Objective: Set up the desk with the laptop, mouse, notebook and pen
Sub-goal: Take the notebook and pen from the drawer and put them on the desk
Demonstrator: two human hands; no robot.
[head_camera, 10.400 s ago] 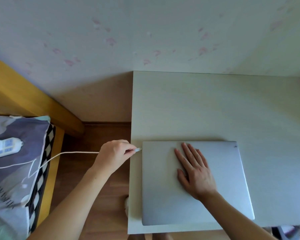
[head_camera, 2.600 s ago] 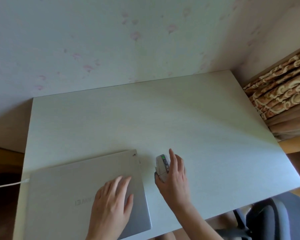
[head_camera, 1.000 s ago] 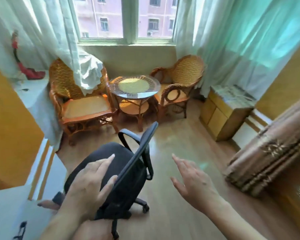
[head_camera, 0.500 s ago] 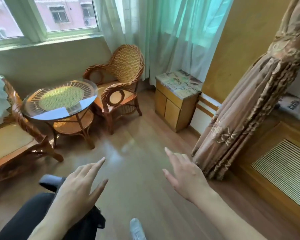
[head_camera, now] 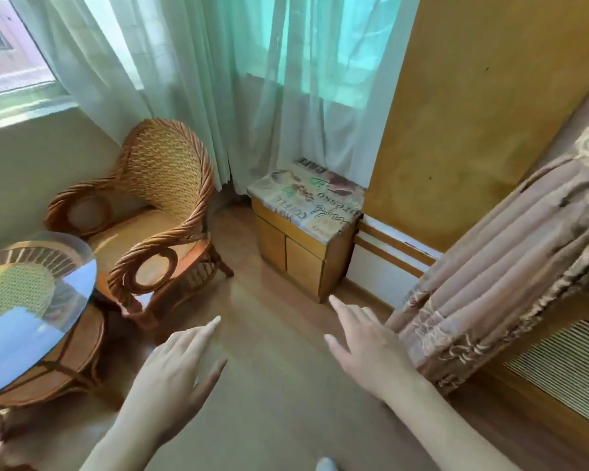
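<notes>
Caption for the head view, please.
Both hands, left and right, open and empty, extended over the floor toward a small cabinet.

A wooden floor (head_camera: 269, 334) carries a wicker armchair (head_camera: 150, 215) at the left and, just beside it, a round glass-topped wicker table (head_camera: 31, 317). A small wooden cabinet (head_camera: 303, 253) stands on the floor against the yellow wall, its top covered by a printed cloth (head_camera: 306, 195). At the right, a bunched brown curtain (head_camera: 490, 283) hangs down to the floor.
</notes>
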